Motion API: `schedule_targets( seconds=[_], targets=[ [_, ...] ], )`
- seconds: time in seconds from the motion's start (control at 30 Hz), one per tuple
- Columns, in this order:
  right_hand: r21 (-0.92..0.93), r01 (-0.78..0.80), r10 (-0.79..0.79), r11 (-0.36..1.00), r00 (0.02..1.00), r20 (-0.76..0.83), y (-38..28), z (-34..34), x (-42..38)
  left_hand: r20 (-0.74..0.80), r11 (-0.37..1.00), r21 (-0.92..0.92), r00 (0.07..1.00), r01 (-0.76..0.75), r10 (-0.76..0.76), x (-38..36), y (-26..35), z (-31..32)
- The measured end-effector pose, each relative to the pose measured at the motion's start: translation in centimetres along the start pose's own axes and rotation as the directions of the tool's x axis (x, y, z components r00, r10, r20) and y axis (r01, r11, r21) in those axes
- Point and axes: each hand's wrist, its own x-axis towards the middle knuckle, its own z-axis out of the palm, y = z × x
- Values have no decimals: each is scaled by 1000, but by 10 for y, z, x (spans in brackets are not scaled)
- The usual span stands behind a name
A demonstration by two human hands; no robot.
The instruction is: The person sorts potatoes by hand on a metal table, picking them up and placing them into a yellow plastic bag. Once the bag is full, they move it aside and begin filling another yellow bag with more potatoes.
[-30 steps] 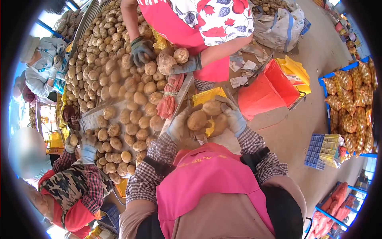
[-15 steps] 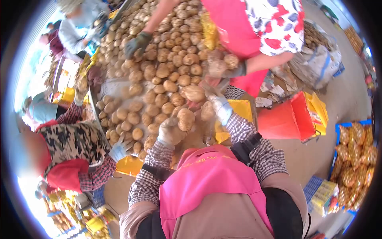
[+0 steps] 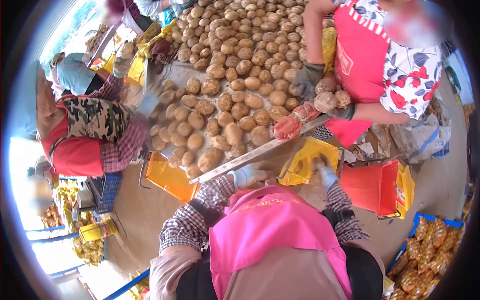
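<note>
My left hand (image 3: 252,174), in a pale glove, is just on my side of the metal table edge (image 3: 250,159). Its fingers stretch to the right, and no potato shows in them. Farther right, my gloved right hand (image 3: 325,172) overlaps a yellow bin (image 3: 306,162) below the table edge; motion smears its fingers. Many potatoes (image 3: 252,100) cover the table beyond, with a large one (image 3: 210,160) close to the edge. A tied bundle of red mesh (image 3: 290,126) lies on the edge ahead of my hands.
Across to the right, a co-worker in a pink apron (image 3: 357,65) holds potatoes (image 3: 327,97) in gloved hands. Another person in a camouflage top (image 3: 95,117) works at the left. A red bin (image 3: 372,182), an orange bin (image 3: 172,175) and bagged potatoes (image 3: 425,250) stand around.
Both my hands have come back from the potatoes toward my body, and the potatoes they held no longer show in them. My view has shifted; the co-worker opposite leans back more.
</note>
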Motion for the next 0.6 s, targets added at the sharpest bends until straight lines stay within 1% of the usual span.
schedule_targets(
  seconds=[0.03,0.07,0.1,0.13,0.17,0.2,0.23,0.27,0.3,0.33,0.37,0.4,0.43,0.47,0.5,0.53,0.57,0.6],
  targets=[
    [-9,-5,5,1000,1000,11,-1,-7,2,-58,884,-274,911,378,-408,-7,13,-6],
    [-535,85,-174,841,978,-118,-8,-9,6,-5,572,-528,671,628,-742,-13,20,-12],
    [-904,59,-396,423,910,-126,-15,-8,11,-22,571,-534,665,624,-746,-22,22,-15],
    [-908,73,-397,413,912,-107,-37,6,4,-234,627,-339,583,701,-778,-34,25,-14],
    [-616,115,-138,779,990,10,-66,32,-12,-438,609,-134,505,782,-744,-48,29,-11],
    [-209,-7,57,978,971,233,-83,62,-18,-559,669,23,565,743,-607,-61,25,-8],
    [-221,223,-129,949,918,374,-85,95,-13,-551,581,67,516,811,-657,-70,28,-9],
    [-197,445,-297,874,808,508,-86,129,-10,-546,487,110,462,867,-699,-77,31,-11],
    [-344,566,-326,749,767,553,-90,164,-10,-558,484,98,451,870,-697,-85,30,-12],
    [-468,663,-339,585,724,601,-92,198,-12,-648,406,139,393,903,-652,-94,30,-13],
    [-654,657,-220,376,749,626,-104,227,-18,-728,316,170,335,933,-598,-104,30,-13],
    [-771,625,-106,122,781,616,-116,252,-28,-734,309,155,318,938,-599,-112,30,-17],
    [-802,597,-112,26,799,591,-117,271,-33,-723,230,66,206,971,-659,-118,29,-22],
    [-796,604,-106,14,793,600,-114,283,-34,-698,147,-19,92,989,-710,-126,28,-27],
    [-798,602,-88,-19,794,601,-109,294,-33,-672,184,-175,19,967,-740,-138,20,-29],
    [-801,597,-72,-51,797,599,-107,306,-34,-673,184,-185,12,965,-740,-151,15,-32],
    [-766,642,-65,46,767,639,-103,317,-39,-648,219,-321,-46,921,-760,-163,12,-33],
    [-755,655,-148,27,750,645,-86,334,-43,-621,251,-449,-97,858,-778,-176,4,-33]
  ],
)
